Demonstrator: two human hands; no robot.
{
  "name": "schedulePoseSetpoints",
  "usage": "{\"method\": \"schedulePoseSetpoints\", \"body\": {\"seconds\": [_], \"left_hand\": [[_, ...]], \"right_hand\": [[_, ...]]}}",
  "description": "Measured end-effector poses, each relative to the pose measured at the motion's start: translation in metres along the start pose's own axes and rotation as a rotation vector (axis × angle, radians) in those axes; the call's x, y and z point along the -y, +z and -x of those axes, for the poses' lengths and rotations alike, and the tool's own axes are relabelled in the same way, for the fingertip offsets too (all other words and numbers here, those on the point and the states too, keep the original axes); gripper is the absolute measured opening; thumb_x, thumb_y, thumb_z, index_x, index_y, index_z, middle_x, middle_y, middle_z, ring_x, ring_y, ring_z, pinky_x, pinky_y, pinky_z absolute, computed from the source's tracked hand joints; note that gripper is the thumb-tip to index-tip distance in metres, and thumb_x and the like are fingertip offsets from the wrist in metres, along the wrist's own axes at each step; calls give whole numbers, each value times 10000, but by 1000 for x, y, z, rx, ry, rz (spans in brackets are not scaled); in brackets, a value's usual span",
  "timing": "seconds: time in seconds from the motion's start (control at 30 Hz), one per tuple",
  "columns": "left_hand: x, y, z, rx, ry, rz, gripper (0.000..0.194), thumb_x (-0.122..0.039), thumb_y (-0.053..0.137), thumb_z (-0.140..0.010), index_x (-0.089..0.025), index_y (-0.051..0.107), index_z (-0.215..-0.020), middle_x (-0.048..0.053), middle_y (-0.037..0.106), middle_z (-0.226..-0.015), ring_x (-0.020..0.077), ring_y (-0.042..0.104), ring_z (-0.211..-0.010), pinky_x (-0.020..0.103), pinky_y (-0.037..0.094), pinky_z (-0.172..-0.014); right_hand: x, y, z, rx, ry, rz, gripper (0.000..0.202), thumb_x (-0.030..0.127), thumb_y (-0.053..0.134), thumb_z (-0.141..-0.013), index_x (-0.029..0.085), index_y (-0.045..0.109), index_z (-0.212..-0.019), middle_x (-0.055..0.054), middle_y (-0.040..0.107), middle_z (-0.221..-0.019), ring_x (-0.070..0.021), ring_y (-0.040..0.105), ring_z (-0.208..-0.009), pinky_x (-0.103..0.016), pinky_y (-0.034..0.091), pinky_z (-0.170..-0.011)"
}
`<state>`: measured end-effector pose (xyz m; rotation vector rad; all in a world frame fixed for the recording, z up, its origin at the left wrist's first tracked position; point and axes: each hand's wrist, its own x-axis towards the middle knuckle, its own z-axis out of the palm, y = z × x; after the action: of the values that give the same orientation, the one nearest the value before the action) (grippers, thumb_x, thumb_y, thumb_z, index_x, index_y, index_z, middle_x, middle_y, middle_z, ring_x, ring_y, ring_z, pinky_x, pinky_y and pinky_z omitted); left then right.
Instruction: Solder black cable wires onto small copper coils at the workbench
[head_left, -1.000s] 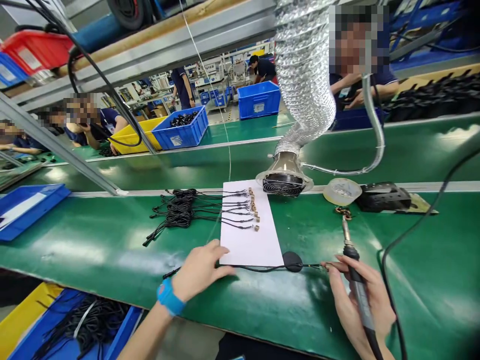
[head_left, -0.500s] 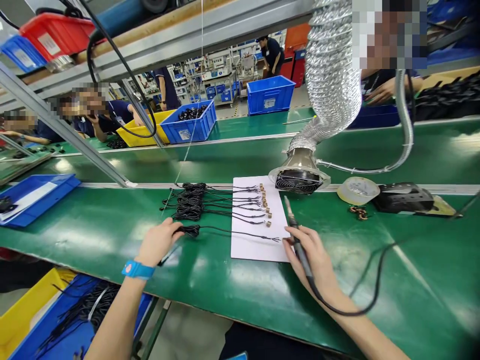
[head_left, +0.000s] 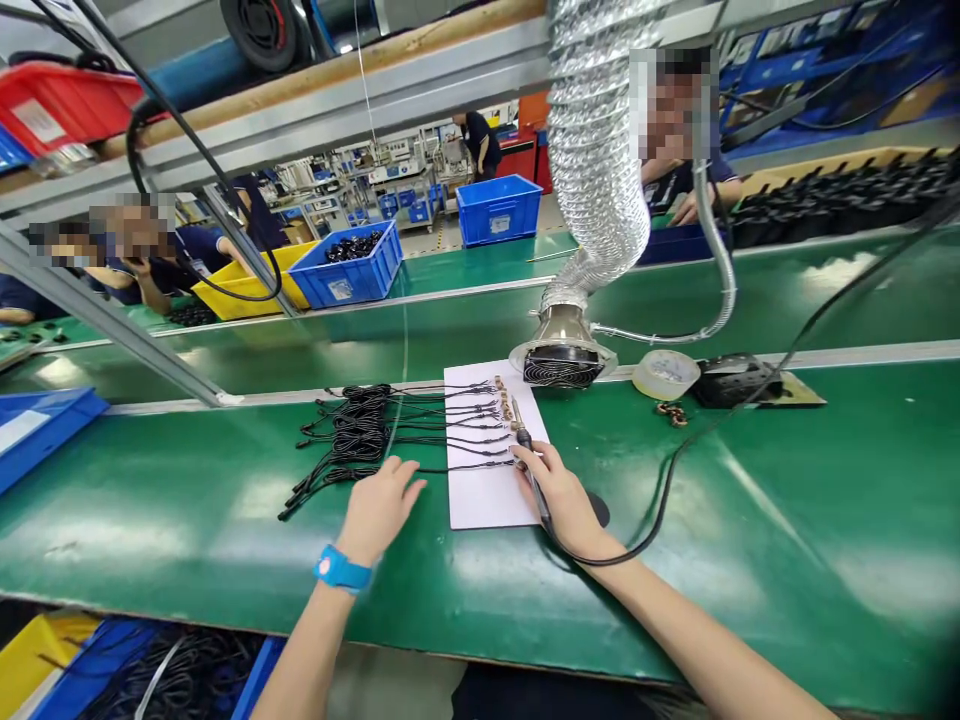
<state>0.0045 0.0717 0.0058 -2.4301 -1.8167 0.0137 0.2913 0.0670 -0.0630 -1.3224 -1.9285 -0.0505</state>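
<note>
On the green bench a row of bundled black cables (head_left: 360, 425) lies with its thin leads running right across a white sheet (head_left: 480, 505). Small brass-coloured parts (head_left: 504, 400) sit near the lead ends. My left hand (head_left: 381, 505) is just right of the lowest bundle, fingers apart, holding nothing. A soldering iron (head_left: 534, 485) is held in my right hand (head_left: 562, 490), its tip pointing up and away over the sheet's right edge. The fingertips of that hand are at the end of the lowest lead; whether they touch it is unclear.
A metal fume duct (head_left: 566, 345) hangs behind the sheet. To its right are a tape roll (head_left: 666, 374) and a black tool (head_left: 731, 382). The iron's cord arcs rightward. Blue bin (head_left: 41, 430) at left; cable-filled bin (head_left: 187, 670) below. Other people work across the bench.
My left hand has let go of the lowest bundle, which now lies beside the others, and has moved right. My right hand has moved left with the iron to the lead end. The view has shifted.
</note>
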Motion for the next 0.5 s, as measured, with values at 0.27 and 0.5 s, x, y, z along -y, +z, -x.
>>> {"method": "schedulePoseSetpoints", "body": {"seconds": [0.27,0.5], "left_hand": [[-23,27,-31,49,83,35,341,-275,349,-1029,-218,674,-1113,76,654,-1034,195,685,-776,263,466,-620],[-29,19,-19,-151,8,818,446,-619,550,-883,-249,724,-1062,46,618,-869,188,544,-616,311,499,-607]], "right_hand": [[-2,-76,-1,-118,78,-94,296,188,498,-978,257,623,-1237,-73,664,-1060,-196,691,-891,-325,579,-783],[-89,-194,7,-539,515,-83,299,463,552,-956,201,696,-952,-30,676,-762,-165,624,-653,-276,493,-609]]}}
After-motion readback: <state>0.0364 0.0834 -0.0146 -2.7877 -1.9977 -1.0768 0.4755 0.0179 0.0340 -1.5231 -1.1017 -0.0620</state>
